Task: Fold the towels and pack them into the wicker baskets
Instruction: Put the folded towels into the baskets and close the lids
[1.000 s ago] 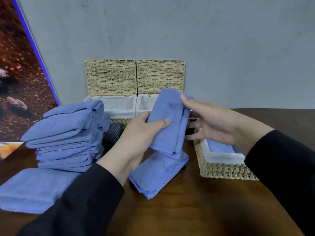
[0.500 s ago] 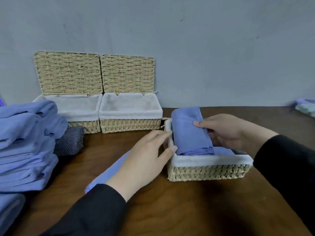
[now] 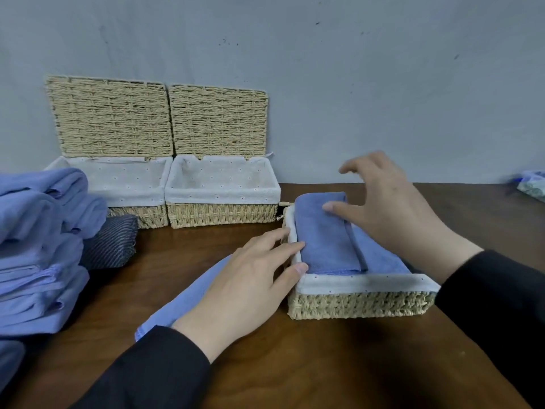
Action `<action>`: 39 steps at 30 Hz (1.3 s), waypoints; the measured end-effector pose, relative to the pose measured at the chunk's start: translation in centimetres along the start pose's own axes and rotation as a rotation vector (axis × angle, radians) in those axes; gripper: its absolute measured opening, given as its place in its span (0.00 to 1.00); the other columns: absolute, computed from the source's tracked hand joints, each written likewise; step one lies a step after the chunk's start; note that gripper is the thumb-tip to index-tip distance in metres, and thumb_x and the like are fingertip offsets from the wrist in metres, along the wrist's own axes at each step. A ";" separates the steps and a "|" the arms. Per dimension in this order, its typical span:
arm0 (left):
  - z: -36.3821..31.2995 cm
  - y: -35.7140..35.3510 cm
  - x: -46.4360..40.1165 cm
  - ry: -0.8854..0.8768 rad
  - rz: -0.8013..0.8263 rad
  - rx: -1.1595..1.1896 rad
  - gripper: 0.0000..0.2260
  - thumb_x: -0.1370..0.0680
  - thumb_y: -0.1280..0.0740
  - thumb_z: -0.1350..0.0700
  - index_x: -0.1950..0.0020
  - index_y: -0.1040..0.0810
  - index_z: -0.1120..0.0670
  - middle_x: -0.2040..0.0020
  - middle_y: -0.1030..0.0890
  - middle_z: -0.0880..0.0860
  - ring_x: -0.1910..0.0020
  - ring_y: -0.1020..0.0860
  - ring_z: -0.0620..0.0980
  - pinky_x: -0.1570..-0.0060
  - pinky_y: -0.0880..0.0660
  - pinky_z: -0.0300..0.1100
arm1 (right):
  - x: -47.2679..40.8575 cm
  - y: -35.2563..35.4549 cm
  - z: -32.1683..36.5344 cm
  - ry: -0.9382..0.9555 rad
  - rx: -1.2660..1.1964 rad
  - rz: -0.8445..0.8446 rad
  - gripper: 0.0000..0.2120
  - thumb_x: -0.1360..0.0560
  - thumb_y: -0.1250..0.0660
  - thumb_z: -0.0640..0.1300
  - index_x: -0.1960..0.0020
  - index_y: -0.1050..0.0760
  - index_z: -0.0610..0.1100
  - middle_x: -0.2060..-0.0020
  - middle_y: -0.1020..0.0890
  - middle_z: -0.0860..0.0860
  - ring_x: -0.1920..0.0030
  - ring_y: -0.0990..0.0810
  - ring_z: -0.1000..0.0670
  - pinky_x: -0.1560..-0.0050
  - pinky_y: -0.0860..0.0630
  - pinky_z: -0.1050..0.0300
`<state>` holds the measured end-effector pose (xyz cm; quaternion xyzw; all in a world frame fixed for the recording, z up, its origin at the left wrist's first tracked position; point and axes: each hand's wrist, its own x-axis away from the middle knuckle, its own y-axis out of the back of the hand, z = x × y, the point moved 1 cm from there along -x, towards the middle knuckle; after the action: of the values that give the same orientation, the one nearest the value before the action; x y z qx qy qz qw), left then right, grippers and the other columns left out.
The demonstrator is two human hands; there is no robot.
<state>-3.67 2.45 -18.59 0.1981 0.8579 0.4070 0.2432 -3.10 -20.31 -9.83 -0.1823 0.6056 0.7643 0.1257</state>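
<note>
A wicker basket (image 3: 359,304) with a white liner stands on the brown table right of centre. Inside it a folded blue towel (image 3: 326,234) lies along the left side, on top of another blue towel (image 3: 380,256). My left hand (image 3: 250,278) rests open against the basket's left rim, fingertips touching the liner. My right hand (image 3: 386,208) hovers just above the towels with fingers spread, holding nothing. A further folded blue towel (image 3: 182,302) lies on the table under my left hand.
Two lidded wicker baskets (image 3: 118,184) (image 3: 222,212) stand open against the grey wall, liners showing. A tall stack of blue towels (image 3: 38,249) fills the left edge, with a dark striped cloth (image 3: 112,243) beside it. A pale object (image 3: 532,184) lies far right.
The folded towel went from the air into the right-hand basket. My right hand has let go and lifted off it; my left hand came to the basket's rim.
</note>
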 end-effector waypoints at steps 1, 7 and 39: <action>0.0 0.0 0.0 0.000 0.000 0.000 0.23 0.18 0.46 0.38 0.24 0.33 0.39 0.22 0.40 0.38 0.23 0.44 0.37 0.24 0.41 0.44 | 0.1 0.4 0.9 0.136 0.003 0.057 0.31 0.28 0.30 0.64 0.29 0.29 0.53 0.30 0.30 0.56 0.31 0.31 0.55 0.30 0.32 0.53; 0.2 -0.1 0.0 0.006 0.012 0.014 0.23 0.19 0.47 0.36 0.24 0.34 0.37 0.22 0.40 0.35 0.23 0.45 0.36 0.23 0.41 0.46 | 0.5 -1.0 0.1 0.123 0.149 0.668 0.44 0.26 0.35 0.69 0.18 0.53 0.61 0.20 0.56 0.66 0.22 0.57 0.61 0.29 0.59 0.70; 5.8 5.1 4.4 0.534 0.099 0.091 0.20 0.26 0.28 0.40 0.59 0.26 0.57 0.65 0.29 0.49 0.67 0.31 0.46 0.65 0.37 0.43 | 4.9 -1.8 9.5 0.124 -0.315 0.321 0.20 0.22 0.34 0.61 0.33 0.24 0.55 0.42 0.22 0.62 0.43 0.25 0.64 0.41 0.26 0.64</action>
<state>-3.10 11.32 -18.89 0.1363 0.8983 0.4173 -0.0210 -7.94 -10.75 -11.65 -0.1477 0.5068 0.8468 -0.0650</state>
